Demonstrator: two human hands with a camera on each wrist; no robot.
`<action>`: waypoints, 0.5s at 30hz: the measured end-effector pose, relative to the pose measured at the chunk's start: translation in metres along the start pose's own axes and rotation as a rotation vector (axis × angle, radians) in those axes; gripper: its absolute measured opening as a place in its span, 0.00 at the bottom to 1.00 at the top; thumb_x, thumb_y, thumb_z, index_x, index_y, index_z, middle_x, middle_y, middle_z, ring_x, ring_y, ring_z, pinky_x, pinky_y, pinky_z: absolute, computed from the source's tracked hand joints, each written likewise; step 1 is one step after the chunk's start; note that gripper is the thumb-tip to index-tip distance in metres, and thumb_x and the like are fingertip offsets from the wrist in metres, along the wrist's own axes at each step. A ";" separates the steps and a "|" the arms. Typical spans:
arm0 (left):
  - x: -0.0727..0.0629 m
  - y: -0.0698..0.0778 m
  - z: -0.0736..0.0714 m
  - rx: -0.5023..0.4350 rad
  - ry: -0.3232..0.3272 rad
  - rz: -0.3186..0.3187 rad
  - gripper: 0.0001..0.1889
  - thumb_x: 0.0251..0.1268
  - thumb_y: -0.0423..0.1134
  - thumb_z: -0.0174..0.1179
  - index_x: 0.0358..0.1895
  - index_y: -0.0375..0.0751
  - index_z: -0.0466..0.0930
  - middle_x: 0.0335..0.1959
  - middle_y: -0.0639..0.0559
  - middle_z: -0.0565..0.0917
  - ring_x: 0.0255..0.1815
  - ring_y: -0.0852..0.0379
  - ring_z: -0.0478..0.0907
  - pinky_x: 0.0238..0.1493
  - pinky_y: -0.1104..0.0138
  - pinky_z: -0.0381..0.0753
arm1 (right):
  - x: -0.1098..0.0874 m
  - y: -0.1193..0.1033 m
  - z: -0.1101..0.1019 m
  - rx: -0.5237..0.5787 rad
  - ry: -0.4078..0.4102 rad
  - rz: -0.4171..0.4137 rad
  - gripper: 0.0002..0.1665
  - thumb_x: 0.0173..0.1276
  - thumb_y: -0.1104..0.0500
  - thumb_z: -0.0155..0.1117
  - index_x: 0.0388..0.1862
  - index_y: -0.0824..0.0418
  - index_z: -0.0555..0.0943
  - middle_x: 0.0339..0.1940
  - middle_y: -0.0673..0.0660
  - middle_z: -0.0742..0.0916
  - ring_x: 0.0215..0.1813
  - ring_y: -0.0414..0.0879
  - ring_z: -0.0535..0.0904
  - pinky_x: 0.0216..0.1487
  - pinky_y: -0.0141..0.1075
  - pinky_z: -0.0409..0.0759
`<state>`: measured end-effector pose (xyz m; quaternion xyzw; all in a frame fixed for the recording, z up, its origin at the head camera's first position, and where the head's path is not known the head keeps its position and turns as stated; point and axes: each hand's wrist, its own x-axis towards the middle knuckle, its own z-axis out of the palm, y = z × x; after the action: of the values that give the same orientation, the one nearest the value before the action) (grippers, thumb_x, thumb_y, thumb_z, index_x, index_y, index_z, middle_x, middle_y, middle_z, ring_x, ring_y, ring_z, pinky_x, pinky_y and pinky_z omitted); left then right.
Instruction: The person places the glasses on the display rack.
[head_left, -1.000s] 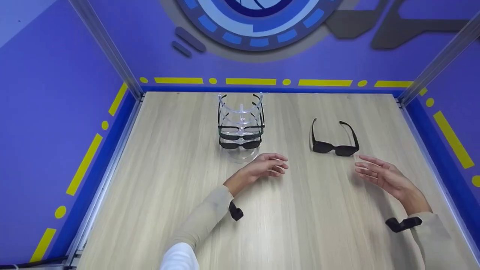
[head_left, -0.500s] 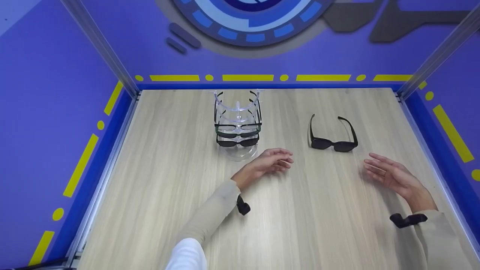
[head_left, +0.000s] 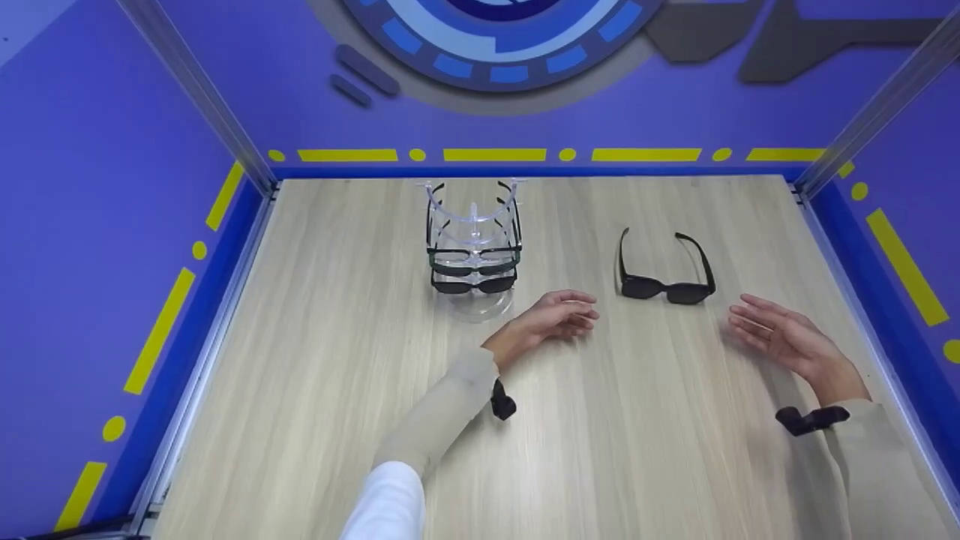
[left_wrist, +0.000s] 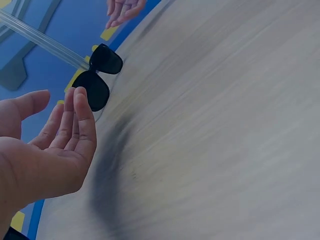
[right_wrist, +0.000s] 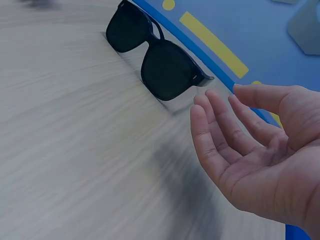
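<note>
Black sunglasses (head_left: pixel 666 289) stand on the table with their temples unfolded toward the back wall. My left hand (head_left: pixel 551 319) hovers to their front left, fingers relaxed and slightly bent, holding nothing. To their front right is my right hand (head_left: pixel 791 337), palm turned inward and fingers loose, with nothing in it. In the right wrist view the sunglasses (right_wrist: pixel 167 70) appear just beyond the fingertips (right_wrist: pixel 199 114). The left wrist view shows the dark lenses (left_wrist: pixel 106 59) behind the fingers of the left hand (left_wrist: pixel 55 145).
Left of the sunglasses, a clear display stand (head_left: pixel 480 307) carries several pairs of glasses (head_left: pixel 474 285) stacked one above another. The wooden table (head_left: pixel 337 315) is enclosed by blue panels (head_left: pixel 420 120) and metal posts (head_left: pixel 202 90).
My left hand has moved right and slightly forward, toward the sunglasses. My right hand has shifted slightly right and forward. The head view has tilted a little; the sunglasses stay in place.
</note>
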<state>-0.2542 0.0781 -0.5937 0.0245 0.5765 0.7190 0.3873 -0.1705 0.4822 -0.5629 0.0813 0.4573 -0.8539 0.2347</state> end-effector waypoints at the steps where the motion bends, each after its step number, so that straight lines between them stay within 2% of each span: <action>1: 0.003 0.000 0.001 -0.005 0.005 0.002 0.20 0.74 0.33 0.58 0.66 0.31 0.74 0.36 0.53 0.87 0.33 0.63 0.84 0.36 0.73 0.84 | 0.001 -0.002 0.000 0.002 0.005 -0.002 0.26 0.84 0.68 0.38 0.54 0.54 0.86 0.52 0.55 0.91 0.55 0.46 0.88 0.59 0.36 0.86; 5: 0.011 0.000 0.005 -0.018 0.035 0.011 0.21 0.74 0.32 0.59 0.67 0.33 0.74 0.47 0.43 0.89 0.34 0.62 0.83 0.37 0.72 0.84 | 0.004 -0.007 -0.001 0.014 0.019 -0.003 0.27 0.84 0.69 0.38 0.53 0.55 0.86 0.51 0.56 0.91 0.55 0.47 0.88 0.58 0.37 0.86; 9: 0.017 0.003 0.008 -0.027 0.065 0.019 0.23 0.73 0.31 0.59 0.69 0.35 0.72 0.59 0.33 0.84 0.32 0.61 0.82 0.38 0.71 0.83 | 0.007 -0.012 0.002 0.006 0.048 0.010 0.26 0.84 0.68 0.39 0.51 0.54 0.87 0.50 0.55 0.91 0.54 0.46 0.89 0.57 0.36 0.87; 12: 0.021 0.005 0.010 -0.029 0.075 0.030 0.25 0.73 0.31 0.59 0.70 0.35 0.70 0.54 0.33 0.86 0.30 0.61 0.81 0.37 0.70 0.82 | 0.010 -0.014 0.004 -0.011 0.059 0.015 0.25 0.84 0.68 0.40 0.51 0.53 0.87 0.50 0.55 0.91 0.54 0.46 0.89 0.57 0.36 0.87; 15: 0.025 0.007 0.011 -0.021 0.077 0.035 0.25 0.72 0.31 0.59 0.71 0.35 0.70 0.48 0.39 0.87 0.30 0.60 0.81 0.37 0.68 0.83 | 0.011 -0.017 0.006 -0.020 0.050 0.013 0.25 0.84 0.67 0.40 0.52 0.53 0.87 0.51 0.54 0.91 0.55 0.45 0.88 0.57 0.35 0.86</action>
<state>-0.2699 0.1011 -0.5941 0.0027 0.5830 0.7320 0.3524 -0.1878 0.4816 -0.5511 0.1034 0.4710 -0.8455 0.2294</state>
